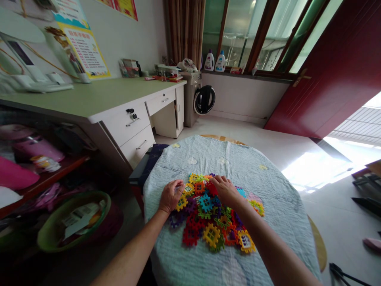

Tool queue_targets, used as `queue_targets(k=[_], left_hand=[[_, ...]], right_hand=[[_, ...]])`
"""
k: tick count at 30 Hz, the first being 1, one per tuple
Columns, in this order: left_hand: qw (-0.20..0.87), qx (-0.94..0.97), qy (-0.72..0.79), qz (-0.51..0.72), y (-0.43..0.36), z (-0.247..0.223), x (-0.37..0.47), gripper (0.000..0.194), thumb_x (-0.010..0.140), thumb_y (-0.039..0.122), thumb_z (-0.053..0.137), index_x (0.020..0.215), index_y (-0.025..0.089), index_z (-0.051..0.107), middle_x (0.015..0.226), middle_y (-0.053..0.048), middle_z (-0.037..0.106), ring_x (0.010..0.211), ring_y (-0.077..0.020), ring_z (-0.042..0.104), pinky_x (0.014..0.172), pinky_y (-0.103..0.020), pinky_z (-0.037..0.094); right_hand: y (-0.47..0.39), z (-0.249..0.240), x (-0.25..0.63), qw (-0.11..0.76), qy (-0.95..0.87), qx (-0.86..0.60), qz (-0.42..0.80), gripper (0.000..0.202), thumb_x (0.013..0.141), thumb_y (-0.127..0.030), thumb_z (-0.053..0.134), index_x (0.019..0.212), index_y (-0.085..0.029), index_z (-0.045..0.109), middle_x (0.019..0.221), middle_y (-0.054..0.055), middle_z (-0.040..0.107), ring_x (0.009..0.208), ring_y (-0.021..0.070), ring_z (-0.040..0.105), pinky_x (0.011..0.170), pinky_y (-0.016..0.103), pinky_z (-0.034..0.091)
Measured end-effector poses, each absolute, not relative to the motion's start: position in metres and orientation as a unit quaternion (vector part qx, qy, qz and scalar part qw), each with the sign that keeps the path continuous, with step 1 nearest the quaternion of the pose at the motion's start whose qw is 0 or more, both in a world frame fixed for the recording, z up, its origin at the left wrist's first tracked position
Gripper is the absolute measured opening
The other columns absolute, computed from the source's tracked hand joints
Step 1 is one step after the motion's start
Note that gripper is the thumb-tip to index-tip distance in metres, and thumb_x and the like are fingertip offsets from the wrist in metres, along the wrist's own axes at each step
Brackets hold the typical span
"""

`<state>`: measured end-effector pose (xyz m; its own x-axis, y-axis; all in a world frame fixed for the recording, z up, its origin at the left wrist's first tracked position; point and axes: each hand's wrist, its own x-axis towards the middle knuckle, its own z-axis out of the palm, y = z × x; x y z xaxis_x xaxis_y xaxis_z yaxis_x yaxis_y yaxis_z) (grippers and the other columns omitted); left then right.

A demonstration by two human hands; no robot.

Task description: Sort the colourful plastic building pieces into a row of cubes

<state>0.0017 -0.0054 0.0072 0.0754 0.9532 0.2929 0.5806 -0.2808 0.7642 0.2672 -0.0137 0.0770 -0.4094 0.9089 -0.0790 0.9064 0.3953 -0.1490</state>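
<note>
A heap of colourful plastic window-shaped blocks, with a blue block (206, 203) and a yellow block (211, 235) among them, lies on a round table under a pale blue cloth (268, 238). At the heap's left edge is my left hand (172, 196), its fingers curled beside a yellow block (188, 189); whether it holds anything is hidden. Over the back of the heap, my right hand (225, 190) reaches down with bent fingers at a red block (210, 189). Its fingertips are partly hidden, so a grip on that block cannot be made out.
A desk (119, 93) with drawers stands at the back left, and a washing machine (190, 99) with its door ajar is beyond it. Dark seat (154, 157) touches the table's left side. A green basket (44, 238) is at lower left.
</note>
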Motion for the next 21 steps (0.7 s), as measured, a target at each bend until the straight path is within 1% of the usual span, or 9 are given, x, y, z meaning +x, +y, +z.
queue_targets(k=[4, 9, 14, 21], left_hand=[[0.233, 0.695, 0.553, 0.396, -0.005, 0.005, 0.002, 0.034, 0.090, 0.048, 0.049, 0.098, 0.019, 0.065, 0.097, -0.008, 0.071, 0.094, -0.0222, 0.066, 0.090, -0.038, 0.050], [0.230, 0.696, 0.553, 0.396, -0.005, 0.005, 0.002, 0.033, 0.090, 0.047, 0.049, 0.098, 0.019, 0.065, 0.097, -0.008, 0.071, 0.094, -0.0226, 0.066, 0.091, -0.038, 0.050], [0.233, 0.698, 0.551, 0.394, -0.005, 0.007, 0.001, 0.032, 0.090, 0.046, 0.049, 0.099, 0.020, 0.065, 0.098, -0.008, 0.071, 0.094, -0.0226, 0.066, 0.090, -0.037, 0.050], [0.231, 0.695, 0.557, 0.391, -0.006, 0.006, 0.001, 0.032, 0.090, 0.046, 0.049, 0.099, 0.020, 0.064, 0.099, -0.008, 0.071, 0.095, -0.0231, 0.066, 0.091, -0.038, 0.050]], right_hand=[[-0.013, 0.079, 0.269, 0.015, -0.839, -0.536, 0.087, 0.049, 0.078, -0.003, 0.048, 0.122, -0.025, 0.054, 0.122, 0.009, 0.054, 0.107, 0.0246, 0.044, 0.087, 0.036, 0.039], [-0.004, 0.084, 0.271, 0.027, -0.848, -0.521, 0.096, 0.058, 0.073, -0.004, 0.053, 0.128, -0.025, 0.053, 0.129, 0.009, 0.052, 0.111, 0.0251, 0.042, 0.089, 0.036, 0.038], [0.007, 0.083, 0.271, 0.015, -0.864, -0.490, 0.115, 0.057, 0.074, -0.006, 0.055, 0.127, -0.028, 0.054, 0.126, 0.007, 0.056, 0.110, 0.0251, 0.044, 0.088, 0.037, 0.036], [0.013, 0.079, 0.272, -0.001, -0.871, -0.476, 0.120, 0.051, 0.075, -0.007, 0.055, 0.122, -0.027, 0.057, 0.123, 0.008, 0.058, 0.108, 0.0261, 0.045, 0.086, 0.039, 0.036]])
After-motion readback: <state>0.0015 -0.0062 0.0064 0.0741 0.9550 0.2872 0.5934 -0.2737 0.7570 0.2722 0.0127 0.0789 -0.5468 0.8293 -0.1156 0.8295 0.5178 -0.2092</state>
